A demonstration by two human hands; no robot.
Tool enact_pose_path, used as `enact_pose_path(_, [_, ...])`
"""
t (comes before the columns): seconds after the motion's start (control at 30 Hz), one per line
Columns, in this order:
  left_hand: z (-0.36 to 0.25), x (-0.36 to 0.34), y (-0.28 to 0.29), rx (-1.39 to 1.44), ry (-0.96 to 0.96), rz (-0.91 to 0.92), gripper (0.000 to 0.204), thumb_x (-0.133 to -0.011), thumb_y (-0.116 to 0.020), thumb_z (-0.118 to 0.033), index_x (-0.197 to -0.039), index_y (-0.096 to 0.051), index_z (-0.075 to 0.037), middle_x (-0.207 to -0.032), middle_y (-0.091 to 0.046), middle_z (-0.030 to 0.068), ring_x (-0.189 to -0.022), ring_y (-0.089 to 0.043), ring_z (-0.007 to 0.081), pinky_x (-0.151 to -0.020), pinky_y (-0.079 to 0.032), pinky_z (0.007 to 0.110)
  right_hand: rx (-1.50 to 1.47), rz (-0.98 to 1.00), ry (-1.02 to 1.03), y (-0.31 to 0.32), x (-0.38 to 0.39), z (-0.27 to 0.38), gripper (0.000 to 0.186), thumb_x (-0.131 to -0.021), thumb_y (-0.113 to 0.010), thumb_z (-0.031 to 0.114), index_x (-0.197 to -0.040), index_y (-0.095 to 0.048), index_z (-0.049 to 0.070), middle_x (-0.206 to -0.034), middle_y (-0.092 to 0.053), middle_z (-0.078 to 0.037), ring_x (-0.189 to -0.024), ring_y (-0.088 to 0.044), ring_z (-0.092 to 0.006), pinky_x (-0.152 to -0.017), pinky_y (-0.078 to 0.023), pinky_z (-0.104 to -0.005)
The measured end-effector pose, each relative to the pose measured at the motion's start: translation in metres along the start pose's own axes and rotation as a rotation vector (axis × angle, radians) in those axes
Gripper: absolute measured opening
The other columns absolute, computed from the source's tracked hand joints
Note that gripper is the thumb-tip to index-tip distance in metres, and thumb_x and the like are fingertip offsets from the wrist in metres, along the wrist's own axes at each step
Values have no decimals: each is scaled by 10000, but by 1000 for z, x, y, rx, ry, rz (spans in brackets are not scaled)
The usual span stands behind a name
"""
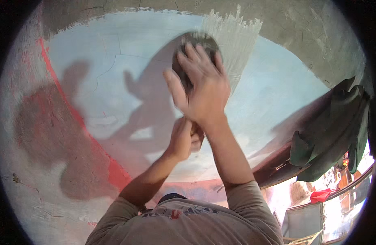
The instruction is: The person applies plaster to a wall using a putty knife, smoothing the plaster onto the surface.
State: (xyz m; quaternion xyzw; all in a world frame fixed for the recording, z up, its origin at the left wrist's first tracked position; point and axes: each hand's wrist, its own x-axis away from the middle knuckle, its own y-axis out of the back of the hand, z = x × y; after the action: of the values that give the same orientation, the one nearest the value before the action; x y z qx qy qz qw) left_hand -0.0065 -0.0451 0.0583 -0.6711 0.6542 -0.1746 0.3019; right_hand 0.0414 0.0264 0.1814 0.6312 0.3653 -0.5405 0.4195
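Note:
A dark, rounded oval thing [208, 39] is in front of the pale blue wall [273, 81]. Over it lies my right hand [205, 87], palm toward the wall, fingers spread and thumb out to the left. The fingertips are slightly blurred. Just below the right wrist, my left hand [182, 139] is closed in a fist. What it grips is mostly hidden; it may be the lower end of the dark thing, but I cannot tell. Both forearms reach up from the lower edge and meet near the middle of the view.
Brushed grey streaks [233, 45] mark the wall beside the dark thing. A red painted line [69, 104] runs down the left. Dark green cloth [322, 130] hangs at the right, above a bright opening with a red cloth [320, 196]. Shadows of my head and arms fall on the wall.

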Motion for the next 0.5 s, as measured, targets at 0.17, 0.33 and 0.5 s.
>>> enact_pose_path(0.17, [-25,-5,6,-62,72,-9,572,-1069,-429,-601,-725,-419,-144,-553,-275,-58,-405,-183,45,-366,-136,259,-17,-14,-18,-5,-16,6,400,-878,-726,359,-1095,-786,28,-1220,-733,-191,-1231,-660,-367,-1133,-412,-538])
enact_pose_path(0.33, [0,13,4,-53,63,-67,560,-1071,-420,-596,-728,-391,-154,-546,-256,-61,-399,-174,50,-364,-129,260,15,72,-86,1,18,9,383,-878,-723,358,-1063,-795,31,-1204,-737,-195,-1205,-671,-378,-1114,-432,-529])
enact_pose_path(0.5, [-43,1,-28,-15,92,38,549,-1078,-426,-565,-699,-340,-176,-538,-219,-81,-392,-160,54,-363,-120,256,70,-72,-8,-2,-33,2,354,-864,-692,356,-948,-779,23,-1151,-753,-175,-1122,-696,-334,-1070,-473,-521])
